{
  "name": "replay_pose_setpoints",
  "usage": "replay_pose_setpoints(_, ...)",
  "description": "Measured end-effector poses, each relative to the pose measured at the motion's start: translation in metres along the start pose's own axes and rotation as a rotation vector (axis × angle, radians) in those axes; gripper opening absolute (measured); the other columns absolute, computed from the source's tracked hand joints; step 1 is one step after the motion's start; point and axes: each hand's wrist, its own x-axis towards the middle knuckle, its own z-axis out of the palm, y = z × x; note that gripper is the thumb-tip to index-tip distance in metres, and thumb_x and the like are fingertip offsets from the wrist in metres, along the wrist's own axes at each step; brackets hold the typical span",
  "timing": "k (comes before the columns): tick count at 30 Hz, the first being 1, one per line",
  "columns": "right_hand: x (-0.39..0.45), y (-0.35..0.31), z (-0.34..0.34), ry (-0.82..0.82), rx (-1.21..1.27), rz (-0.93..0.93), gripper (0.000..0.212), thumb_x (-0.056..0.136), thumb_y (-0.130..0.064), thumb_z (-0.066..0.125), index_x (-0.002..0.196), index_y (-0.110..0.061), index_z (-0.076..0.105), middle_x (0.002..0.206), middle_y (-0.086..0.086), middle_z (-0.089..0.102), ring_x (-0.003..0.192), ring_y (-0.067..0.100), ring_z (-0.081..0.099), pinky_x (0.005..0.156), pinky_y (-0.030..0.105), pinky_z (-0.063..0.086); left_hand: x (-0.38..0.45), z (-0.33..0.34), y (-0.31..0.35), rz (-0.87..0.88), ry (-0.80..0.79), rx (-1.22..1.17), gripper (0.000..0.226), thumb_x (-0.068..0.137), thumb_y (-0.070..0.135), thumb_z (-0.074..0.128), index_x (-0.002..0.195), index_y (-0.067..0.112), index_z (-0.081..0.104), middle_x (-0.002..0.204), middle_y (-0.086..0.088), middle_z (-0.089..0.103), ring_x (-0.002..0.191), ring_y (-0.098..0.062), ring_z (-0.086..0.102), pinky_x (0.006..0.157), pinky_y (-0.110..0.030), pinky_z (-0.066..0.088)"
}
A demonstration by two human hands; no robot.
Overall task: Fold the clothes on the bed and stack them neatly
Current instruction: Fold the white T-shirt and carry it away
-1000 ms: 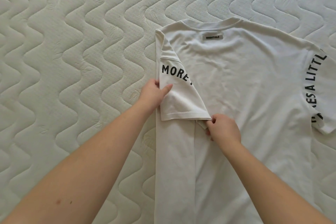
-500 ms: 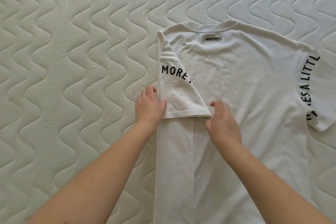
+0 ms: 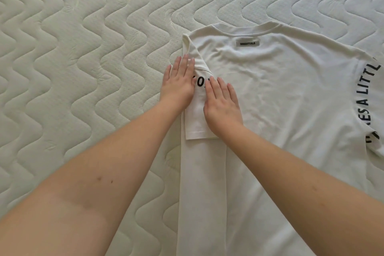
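Note:
A white T-shirt (image 3: pixel 291 110) lies flat, back side up, on the quilted mattress (image 3: pixel 83 68), with a small grey label below the collar. Its left side is folded inward, and the left sleeve (image 3: pixel 197 122), printed in black letters, lies folded back on top. My left hand (image 3: pixel 179 83) presses flat on the sleeve's outer edge with straight fingers. My right hand (image 3: pixel 222 103) presses flat on the sleeve's inner part, beside the left hand. The right sleeve (image 3: pixel 369 97), also lettered in black, lies spread out at the right edge.
The cream mattress with its wavy stitching fills the left and top of the view. The shirt's lower part runs out of the bottom of the frame between my forearms.
Both hands let go of the sleeve's hem and moved up onto the sleeve, now lying flat on it. The camera came closer.

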Motion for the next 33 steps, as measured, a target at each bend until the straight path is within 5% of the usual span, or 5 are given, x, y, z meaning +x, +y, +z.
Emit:
replay_pose_setpoints(5, 0.027, -0.012, 0.002, 0.063, 0.123, 0.017, 0.059, 0.101, -0.016, 0.031, 0.156, -0.014, 0.01, 0.164, -0.002, 0.004, 0.15, 0.014, 0.001, 0.118, 0.027, 0.0, 0.046, -0.02, -0.009, 0.074, 0.009, -0.08, 0.056, 0.105, 0.032, 0.025, 0.157, 0.017, 0.008, 0.165, 0.0, 0.002, 0.151, -0.014, -0.002, 0.12, -0.032, 0.0)
replay_pose_setpoints(15, 0.055, -0.006, 0.039, 0.003, 0.019, 0.037, 0.06, 0.103, -0.038, 0.019, 0.153, -0.018, -0.006, 0.163, -0.004, -0.007, 0.149, 0.01, -0.009, 0.12, 0.032, -0.009, 0.084, 0.022, -0.022, 0.084, 0.002, -0.029, 0.059, 0.102, 0.041, 0.013, 0.156, 0.025, -0.005, 0.164, 0.011, -0.01, 0.149, -0.006, -0.011, 0.119, -0.032, -0.009)
replay_pose_setpoints(27, -0.042, 0.002, 0.039, -0.057, 0.019, 0.077, 0.063, 0.096, -0.041, 0.03, 0.151, -0.01, 0.031, 0.159, 0.01, 0.023, 0.147, 0.021, 0.021, 0.115, 0.039, 0.02, 0.083, 0.023, -0.018, 0.039, -0.003, -0.017, 0.061, 0.099, 0.045, 0.01, 0.156, 0.029, -0.004, 0.164, -0.006, -0.013, 0.151, -0.017, -0.012, 0.121, -0.035, -0.008)
replay_pose_setpoints(33, -0.081, 0.005, 0.034, -0.082, 0.041, 0.103, 0.063, 0.097, -0.043, 0.023, 0.152, -0.014, 0.023, 0.16, 0.006, 0.019, 0.147, 0.022, 0.016, 0.117, 0.036, 0.011, 0.072, 0.011, -0.008, -0.017, 0.023, 0.17, 0.058, 0.101, 0.044, 0.007, 0.155, 0.032, -0.011, 0.164, -0.004, -0.013, 0.15, -0.021, -0.013, 0.12, -0.049, -0.011)
